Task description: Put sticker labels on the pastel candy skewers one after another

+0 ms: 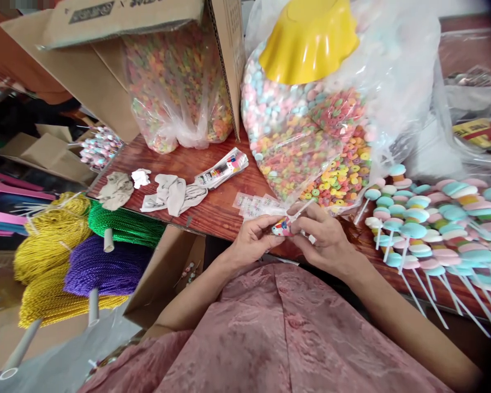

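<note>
Both hands meet at the table's front edge around a small colourful printed wrapper (281,227) with a white lollipop stick (304,208) slanting up beside it. My left hand (250,240) is closed, pinching the wrapper's left end. On its other side, the closed fingers of my right hand (322,233) grip the wrapper near the stick; what else lies inside them is hidden. Small clear printed packets (258,205) lie flat just behind my hands. Farther back left is a stack of printed wrappers (223,168). Candy lollipops (433,229) on white sticks are piled to the right.
A clear bag of gummy rings and marshmallows (303,142) stands behind my hands, with a yellow bowl (311,41) on top. Left of it, a cardboard box (106,82) holds bagged gummy rings. Crumpled gloves (174,194) lie on the red-brown table (147,158). Bead strands (110,267) hang at left.
</note>
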Motion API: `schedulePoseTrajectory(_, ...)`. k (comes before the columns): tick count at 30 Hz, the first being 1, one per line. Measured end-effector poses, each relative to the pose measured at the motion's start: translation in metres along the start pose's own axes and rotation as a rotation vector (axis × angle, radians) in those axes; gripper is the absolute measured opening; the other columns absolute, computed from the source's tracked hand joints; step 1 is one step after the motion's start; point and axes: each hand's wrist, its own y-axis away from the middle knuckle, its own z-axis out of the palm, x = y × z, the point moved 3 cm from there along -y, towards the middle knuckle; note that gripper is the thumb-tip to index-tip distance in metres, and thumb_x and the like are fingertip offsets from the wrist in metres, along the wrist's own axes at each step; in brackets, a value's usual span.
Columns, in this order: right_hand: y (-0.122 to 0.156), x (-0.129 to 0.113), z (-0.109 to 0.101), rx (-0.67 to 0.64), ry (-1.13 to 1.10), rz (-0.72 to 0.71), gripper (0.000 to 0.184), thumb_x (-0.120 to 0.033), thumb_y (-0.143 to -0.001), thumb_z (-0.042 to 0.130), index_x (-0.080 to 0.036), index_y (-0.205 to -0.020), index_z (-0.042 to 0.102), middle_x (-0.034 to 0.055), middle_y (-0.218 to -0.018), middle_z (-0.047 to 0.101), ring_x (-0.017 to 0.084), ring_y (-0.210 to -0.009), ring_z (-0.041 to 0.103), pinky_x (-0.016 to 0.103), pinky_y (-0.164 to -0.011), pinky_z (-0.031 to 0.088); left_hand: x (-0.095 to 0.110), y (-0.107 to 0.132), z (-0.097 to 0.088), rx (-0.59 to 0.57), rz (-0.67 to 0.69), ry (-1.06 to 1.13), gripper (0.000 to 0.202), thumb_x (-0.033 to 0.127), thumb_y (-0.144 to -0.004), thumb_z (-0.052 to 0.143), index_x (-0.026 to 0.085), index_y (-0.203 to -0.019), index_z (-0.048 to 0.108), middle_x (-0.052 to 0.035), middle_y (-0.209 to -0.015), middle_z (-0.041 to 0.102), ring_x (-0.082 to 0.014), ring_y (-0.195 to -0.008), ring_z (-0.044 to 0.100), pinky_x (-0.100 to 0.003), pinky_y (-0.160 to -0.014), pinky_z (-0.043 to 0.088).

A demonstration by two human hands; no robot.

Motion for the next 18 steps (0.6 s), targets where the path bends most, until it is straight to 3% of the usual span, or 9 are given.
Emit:
schedulePoseTrajectory(4,0.002,0.010,0.002,-0.032,-0.503,0.216,0.024,-0.028,-0.082,0.069,-0.021,-0.068,0.052,0.0046,-0.093,0.062,0.019,-0.088,0.060,0.035,-0.076,0.051,0.000,0.001,-0.004,0.010,0.057,-0.049,0.032,0.030,-0.071,0.082,0.023,-0.102,0.078,-0.0043,-0.100,0.073,-0.0163,-0.094,0.065,-0.030,-0.091,0.049)
schedulePoseTrajectory(7,0.005,0.018,0.001,0.150,-0.696,0.328,0.019,-0.031,-0.080,0.072,-0.022,-0.073,0.057,0.0037,-0.094,0.062,0.016,-0.077,0.059,0.031,-0.065,0.050,0.005,0.002,-0.003,0.033,0.049,-0.039,0.032,0.032,-0.071,0.083,0.025,-0.103,0.078,-0.0030,-0.100,0.072,-0.0155,-0.093,0.065,-0.030,-0.091,0.049)
schedulePoseTrajectory(8,0.005,0.018,-0.001,0.239,-0.689,0.344,0.013,-0.031,-0.080,0.072,-0.023,-0.082,0.061,0.0038,-0.097,0.062,0.015,-0.073,0.058,0.030,-0.061,0.049,0.007,0.002,-0.001,0.035,0.033,-0.040,0.032,0.034,-0.073,0.082,0.025,-0.103,0.078,-0.0032,-0.100,0.072,-0.0158,-0.094,0.065,-0.030,-0.090,0.050)
schedulePoseTrajectory(11,0.001,0.012,-0.009,0.405,-0.616,0.316,0.023,-0.031,-0.084,0.069,-0.029,-0.107,0.065,0.0038,-0.101,0.065,0.013,-0.062,0.055,0.029,-0.052,0.046,0.011,0.001,0.004,0.026,0.008,-0.058,0.027,0.040,-0.078,0.077,0.024,-0.100,0.079,-0.0044,-0.101,0.073,-0.0163,-0.094,0.065,-0.030,-0.089,0.050)
schedulePoseTrajectory(15,-0.013,0.001,-0.011,0.255,-0.424,0.220,0.005,-0.024,-0.087,0.065,-0.025,-0.088,0.070,0.0002,-0.072,0.065,0.012,-0.054,0.056,0.028,-0.050,0.046,0.004,-0.002,0.006,0.055,0.042,-0.036,0.022,0.042,-0.077,0.077,0.020,-0.082,0.079,-0.0034,-0.085,0.071,-0.0137,-0.080,0.063,-0.028,-0.079,0.050)
schedulePoseTrajectory(18,-0.015,0.001,-0.005,0.221,-0.310,0.166,0.008,-0.019,-0.087,0.064,-0.023,-0.084,0.071,-0.0015,-0.067,0.066,0.012,-0.056,0.059,0.027,-0.055,0.047,-0.006,-0.004,0.002,0.142,0.058,-0.045,0.026,0.042,-0.079,0.075,0.017,-0.075,0.074,-0.0015,-0.074,0.066,-0.0112,-0.069,0.057,-0.025,-0.069,0.047)
